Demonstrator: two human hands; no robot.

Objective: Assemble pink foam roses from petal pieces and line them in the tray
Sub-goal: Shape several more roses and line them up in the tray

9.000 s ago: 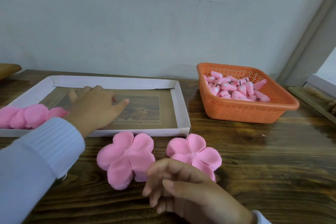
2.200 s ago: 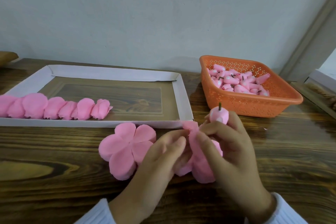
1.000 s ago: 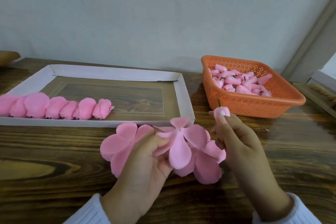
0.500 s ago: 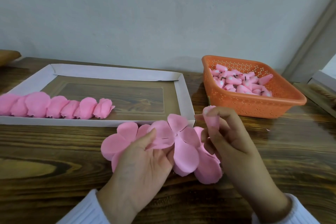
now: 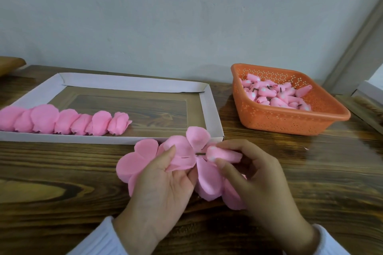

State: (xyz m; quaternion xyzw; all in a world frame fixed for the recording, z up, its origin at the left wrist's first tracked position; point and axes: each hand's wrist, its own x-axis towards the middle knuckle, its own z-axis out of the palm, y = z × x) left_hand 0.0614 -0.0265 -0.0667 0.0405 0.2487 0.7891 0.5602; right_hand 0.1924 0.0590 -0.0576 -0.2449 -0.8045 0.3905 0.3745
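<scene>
My left hand (image 5: 163, 188) holds a pink five-petal foam piece (image 5: 186, 151) upright above the table, thumb on its front. My right hand (image 5: 255, 176) pinches a pink foam bud (image 5: 219, 154) on its side. The bud's short dark stem (image 5: 200, 153) points left at the slit centre of the held petal piece. Two more pink petal pieces lie flat beneath, one at the left (image 5: 136, 161) and one under my right hand (image 5: 209, 184). A row of several finished pink roses (image 5: 68, 121) lines the front left of the white cardboard tray (image 5: 211, 109).
An orange perforated basket (image 5: 279, 122) with several pink buds (image 5: 275, 95) stands at the back right. The wooden table (image 5: 62, 182) runs to a grey wall behind. A wooden frame edge (image 5: 362, 107) lies at the far right.
My right hand has turned the bud from stem-up onto its side and brought its stem to the centre of the petal piece that my left hand lifted off the table.
</scene>
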